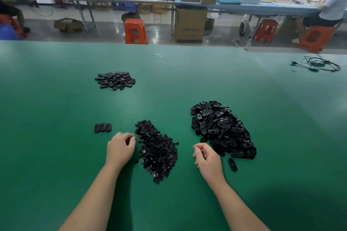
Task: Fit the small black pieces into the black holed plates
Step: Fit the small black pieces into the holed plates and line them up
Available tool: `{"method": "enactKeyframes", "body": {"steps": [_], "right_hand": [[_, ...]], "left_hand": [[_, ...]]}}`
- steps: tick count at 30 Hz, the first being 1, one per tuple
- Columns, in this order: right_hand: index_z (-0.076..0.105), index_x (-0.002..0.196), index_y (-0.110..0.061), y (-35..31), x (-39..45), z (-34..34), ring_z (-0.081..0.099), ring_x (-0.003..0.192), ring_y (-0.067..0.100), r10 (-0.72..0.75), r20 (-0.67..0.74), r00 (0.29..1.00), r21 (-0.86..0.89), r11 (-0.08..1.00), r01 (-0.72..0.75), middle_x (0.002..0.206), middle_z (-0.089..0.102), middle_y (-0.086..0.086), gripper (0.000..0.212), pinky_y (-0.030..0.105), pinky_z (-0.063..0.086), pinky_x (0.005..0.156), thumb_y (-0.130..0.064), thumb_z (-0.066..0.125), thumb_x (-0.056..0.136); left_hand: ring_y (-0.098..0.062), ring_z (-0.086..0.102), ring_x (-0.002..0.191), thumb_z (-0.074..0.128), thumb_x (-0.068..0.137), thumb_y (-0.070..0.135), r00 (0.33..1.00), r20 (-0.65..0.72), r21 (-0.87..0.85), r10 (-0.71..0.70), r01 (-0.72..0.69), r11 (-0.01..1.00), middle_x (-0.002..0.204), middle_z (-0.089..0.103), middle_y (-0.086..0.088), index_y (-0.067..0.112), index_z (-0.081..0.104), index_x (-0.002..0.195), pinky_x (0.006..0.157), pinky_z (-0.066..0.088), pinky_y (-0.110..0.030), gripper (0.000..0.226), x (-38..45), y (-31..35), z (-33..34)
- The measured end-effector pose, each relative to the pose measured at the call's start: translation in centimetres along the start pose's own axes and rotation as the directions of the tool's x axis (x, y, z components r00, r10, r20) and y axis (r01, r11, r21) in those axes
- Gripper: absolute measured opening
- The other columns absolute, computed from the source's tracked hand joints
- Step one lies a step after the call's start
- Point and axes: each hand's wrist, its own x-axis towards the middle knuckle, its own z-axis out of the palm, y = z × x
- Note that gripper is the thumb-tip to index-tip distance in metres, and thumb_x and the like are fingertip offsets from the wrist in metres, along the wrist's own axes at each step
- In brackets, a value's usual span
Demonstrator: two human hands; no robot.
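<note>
A heap of small black pieces point(159, 152) lies on the green table point(56, 103) between my hands. To its right is a bigger heap of black holed plates point(221, 129), and one plate point(232, 164) lies loose at that heap's near edge. My left hand point(121, 148) is at the left edge of the small pieces, fingers curled, with something dark pinched at the fingertips that looks like a small piece. My right hand point(205, 157) hovers between the two heaps, fingers loosely curled, with nothing visible in it.
Three black plates point(102, 127) lie side by side left of my left hand. A further pile of black plates point(115, 80) sits at the far left. A black cable point(319, 63) lies coiled at the far right. Stools, boxes and seated people are beyond the table's far edge.
</note>
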Motion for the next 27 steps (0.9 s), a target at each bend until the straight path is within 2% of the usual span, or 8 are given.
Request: {"method": "enactKeyframes", "body": {"steps": [2,6,13,19,22,25,27], "right_hand": [[0.066,0.092,-0.029,0.0,-0.1,0.0,0.058,0.056,0.004,0.003,0.000,1.000,0.002,1.000,-0.003,0.076,0.069,0.003,0.016,0.027,0.050,0.055,-0.022,0.057,0.102],[0.067,0.091,-0.029,-0.2,-0.1,0.0,0.057,0.055,0.004,0.008,-0.003,1.000,0.005,1.000,-0.008,0.076,0.068,0.005,0.017,0.028,0.049,0.054,-0.021,0.057,0.102],[0.066,0.090,-0.032,-0.6,-0.6,0.1,0.055,0.059,0.006,0.004,0.013,1.000,-0.029,1.000,-0.003,0.078,0.068,0.007,0.018,0.025,0.045,0.053,-0.020,0.057,0.101],[0.065,0.093,-0.032,-1.6,-0.6,-0.7,0.057,0.066,0.004,-0.004,0.113,0.994,-0.139,0.990,0.020,0.077,0.066,0.000,0.014,0.029,0.051,0.063,-0.021,0.059,0.101],[0.066,0.093,-0.031,-1.2,-0.5,-2.8,0.060,0.070,-0.002,-0.015,0.048,0.999,-0.295,0.955,0.028,0.082,0.065,-0.013,0.011,0.015,0.046,0.061,-0.024,0.061,0.100],[0.061,0.094,-0.034,-0.6,-0.5,-6.2,0.059,0.070,0.000,0.010,-0.056,0.998,-0.555,0.831,-0.040,0.086,0.059,-0.016,0.007,0.020,0.048,0.060,-0.029,0.060,0.099],[0.060,0.100,-0.032,-0.2,-0.5,-8.5,0.054,0.066,0.001,0.006,-0.128,0.992,-0.654,0.751,-0.089,0.086,0.053,-0.015,0.002,0.022,0.040,0.053,-0.034,0.060,0.099]], "left_hand": [[-0.019,0.055,0.093,0.058,0.096,0.031,0.999,-0.011,0.001,-0.047,0.047,0.999,0.092,0.058,0.007,0.026,0.074,0.098,0.090,0.037,-0.039,0.016,-0.2,0.2,0.6],[-0.021,0.051,0.103,0.060,0.094,0.041,0.995,-0.003,0.047,-0.097,0.097,0.994,0.092,0.055,0.011,0.037,0.072,0.096,0.089,0.031,-0.038,0.013,-0.4,0.6,1.1],[-0.019,0.052,0.092,0.068,0.090,0.044,0.995,-0.091,0.097,-0.041,0.050,0.994,0.091,0.065,0.008,0.037,0.072,0.088,0.082,0.034,-0.038,0.008,-0.8,0.4,1.7],[-0.014,0.050,0.086,0.069,0.091,0.038,0.995,-0.101,0.077,-0.021,0.029,0.997,0.082,0.059,0.014,0.034,0.070,0.081,0.080,0.031,-0.036,0.011,-0.9,0.2,1.7],[-0.013,0.050,0.085,0.069,0.091,0.038,0.995,-0.100,0.085,-0.020,0.028,0.996,0.081,0.059,0.015,0.033,0.068,0.080,0.080,0.032,-0.036,0.012,-0.9,0.2,1.8],[-0.014,0.051,0.086,0.069,0.091,0.039,0.995,-0.093,0.081,-0.020,0.027,0.996,0.083,0.060,0.013,0.034,0.067,0.079,0.082,0.034,-0.038,0.013,-0.9,0.2,1.8],[-0.013,0.050,0.086,0.069,0.091,0.039,0.996,-0.092,0.077,-0.017,0.024,0.997,0.083,0.059,0.015,0.035,0.065,0.079,0.083,0.034,-0.038,0.013,-0.9,0.1,1.9]]}}
